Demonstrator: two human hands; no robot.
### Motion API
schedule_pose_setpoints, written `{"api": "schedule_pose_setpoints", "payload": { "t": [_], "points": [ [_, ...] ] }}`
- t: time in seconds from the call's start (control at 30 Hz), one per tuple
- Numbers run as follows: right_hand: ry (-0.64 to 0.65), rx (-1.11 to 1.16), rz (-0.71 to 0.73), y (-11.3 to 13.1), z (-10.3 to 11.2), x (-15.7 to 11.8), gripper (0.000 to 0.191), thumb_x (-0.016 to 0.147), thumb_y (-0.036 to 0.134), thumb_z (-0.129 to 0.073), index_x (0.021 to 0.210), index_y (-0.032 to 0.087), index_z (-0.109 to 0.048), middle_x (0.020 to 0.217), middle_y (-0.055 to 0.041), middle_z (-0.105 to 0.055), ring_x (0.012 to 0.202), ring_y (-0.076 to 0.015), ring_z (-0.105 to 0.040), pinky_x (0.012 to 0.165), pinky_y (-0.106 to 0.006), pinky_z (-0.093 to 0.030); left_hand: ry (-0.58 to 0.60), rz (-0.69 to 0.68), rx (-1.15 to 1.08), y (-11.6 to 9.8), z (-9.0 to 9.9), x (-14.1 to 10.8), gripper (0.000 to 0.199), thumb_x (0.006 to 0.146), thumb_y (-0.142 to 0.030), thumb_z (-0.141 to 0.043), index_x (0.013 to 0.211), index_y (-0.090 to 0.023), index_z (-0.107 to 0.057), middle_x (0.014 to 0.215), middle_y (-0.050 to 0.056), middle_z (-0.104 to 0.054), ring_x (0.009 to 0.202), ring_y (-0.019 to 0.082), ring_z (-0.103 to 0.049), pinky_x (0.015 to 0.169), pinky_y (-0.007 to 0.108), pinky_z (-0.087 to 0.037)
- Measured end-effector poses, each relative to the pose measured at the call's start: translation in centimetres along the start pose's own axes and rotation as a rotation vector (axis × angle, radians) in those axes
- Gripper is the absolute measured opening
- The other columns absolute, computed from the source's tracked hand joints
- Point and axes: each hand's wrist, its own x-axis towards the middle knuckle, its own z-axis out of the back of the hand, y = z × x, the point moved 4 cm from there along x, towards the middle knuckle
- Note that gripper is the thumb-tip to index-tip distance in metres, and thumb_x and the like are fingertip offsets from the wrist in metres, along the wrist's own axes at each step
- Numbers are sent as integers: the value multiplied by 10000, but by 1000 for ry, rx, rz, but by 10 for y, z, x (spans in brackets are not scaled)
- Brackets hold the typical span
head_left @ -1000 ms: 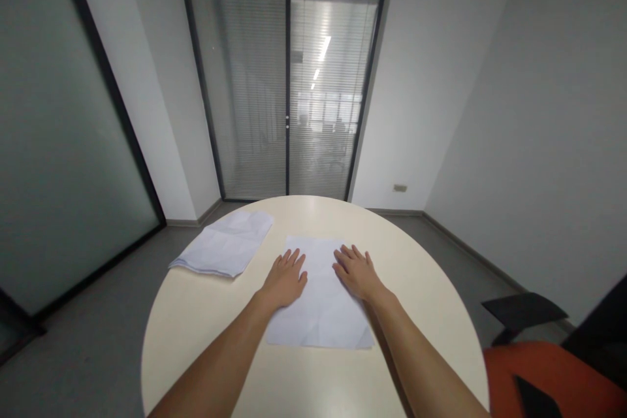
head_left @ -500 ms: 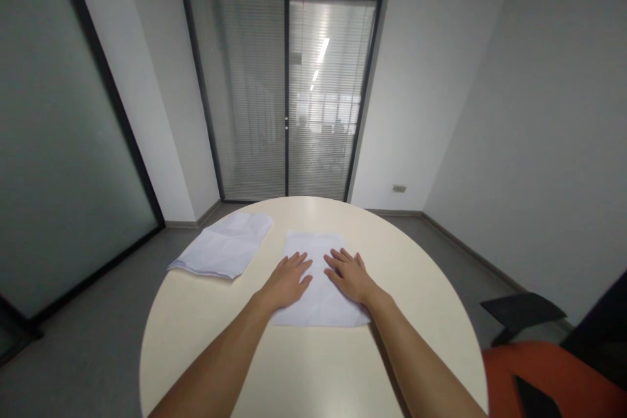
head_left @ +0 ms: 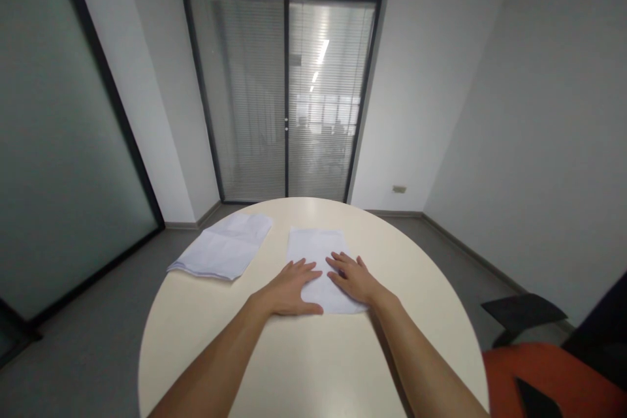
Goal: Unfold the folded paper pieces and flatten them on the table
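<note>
A flat white rectangular cloth (head_left: pixel 316 245) lies in the middle of the round table, its far edge fairly straight. My left hand (head_left: pixel 292 289) rests on its left side, fingers spread, the thumb stretched along the near edge. On the right side of the cloth lies my right hand (head_left: pixel 353 277), palm down with the fingers apart and slightly bent. Both hands cover parts of the cloth's sides. Further left, near the table's edge, sits a loose stack of white cloths (head_left: pixel 225 246), untouched by either hand.
The round cream table (head_left: pixel 416 313) stands before me. At the lower right is a chair with an orange seat (head_left: pixel 563 372) and a black armrest (head_left: pixel 526 310). Beyond the table are a glass door with blinds (head_left: pixel 287 98) and white walls (head_left: pixel 441 78).
The cloth has shifted slightly away from me. My left hand has turned and spread, its thumb now out along the near edge. My right hand has barely moved.
</note>
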Motion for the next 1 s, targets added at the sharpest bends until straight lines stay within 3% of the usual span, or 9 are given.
{"api": "schedule_pose_setpoints", "payload": {
  "t": [0.27, 0.5, 0.63, 0.8, 0.9, 1.0],
  "points": [
    [-5, 10, -2, -2, -1, 2, 555, 985, 489, -430, 1497, 275, -435, 1615, -89, -301, 1508, -304, -202, 1177, -639, -41, 62, 11, 10, -1, -2, -2, 1002, 690, -806, -637, 1517, -300, -385, 1642, 80, -226, 1523, 349, -125, 1226, 542, -128],
    [-61, 115, 52, 4, 6, 1, 522, 995, 554, -390, 1356, 245, -605, 1504, -110, -490, 1448, -310, -351, 1178, -632, -52, 3, 66, 46, 2, 5, -4, 743, 858, -705, -516, 1476, -297, -462, 1619, 65, -298, 1511, 333, -197, 1217, 528, -167],
    [-35, 233, 130, 13, 14, -5, 604, 989, 631, -310, 1236, 235, -695, 1416, -95, -588, 1356, -283, -486, 1196, -507, -202, -43, 123, 27, 10, 10, -4, 641, 915, -650, -463, 1438, -283, -516, 1600, 59, -345, 1504, 315, -228, 1219, 507, -172],
    [98, 254, 103, 7, 19, -12, 625, 807, 689, -619, 1234, 242, -705, 1511, -94, -483, 1430, -322, -378, 1213, -504, -172, -96, 163, -77, 19, 13, -2, 542, 928, -593, -479, 1317, -248, -632, 1550, 61, -436, 1485, 276, -291, 1218, 449, -210],
    [78, 319, 88, -2, 20, -12, 682, 757, 578, -719, 1323, 207, -644, 1494, -122, -499, 1323, -318, -508, 1142, -456, -336, -104, 170, -131, 20, 14, -2, 484, 927, -555, -496, 1251, -241, -672, 1528, 62, -467, 1473, 264, -318, 1214, 435, -226],
    [31, 379, 85, -9, 18, -9, 581, 835, 515, -637, 1290, 153, -658, 1349, -144, -629, 1084, -284, -649, 966, -402, -483, -119, 171, -167, 18, 17, -2, 455, 920, -531, -514, 1217, -232, -685, 1509, 68, -492, 1468, 261, -330, 1214, 429, -234]
  ]
}}
